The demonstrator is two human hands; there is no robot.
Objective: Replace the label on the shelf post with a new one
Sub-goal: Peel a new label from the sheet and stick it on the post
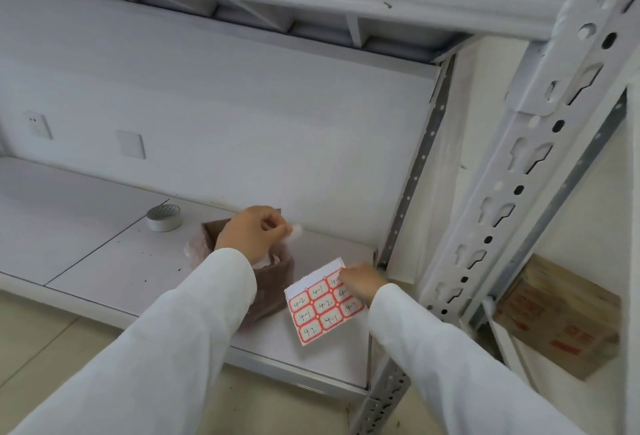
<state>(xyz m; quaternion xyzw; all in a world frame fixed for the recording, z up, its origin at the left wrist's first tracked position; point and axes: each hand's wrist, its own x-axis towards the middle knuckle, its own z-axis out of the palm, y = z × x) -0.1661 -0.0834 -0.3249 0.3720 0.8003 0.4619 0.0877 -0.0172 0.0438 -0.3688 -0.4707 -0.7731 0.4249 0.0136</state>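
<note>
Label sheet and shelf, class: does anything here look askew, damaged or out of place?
The label sheet lies tilted on the shelf under the right hand. The left hand pinches a crumpled white scrap over a small brown box. Dark specks dot the shelf.

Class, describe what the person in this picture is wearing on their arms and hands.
Both arms are covered by long, loose white sleeves, plain and unmarked, like those of a lab coat, ending at the wrists. The left hand and right hand are bare: no gloves show, and no rings, watch or bands can be seen.
</note>
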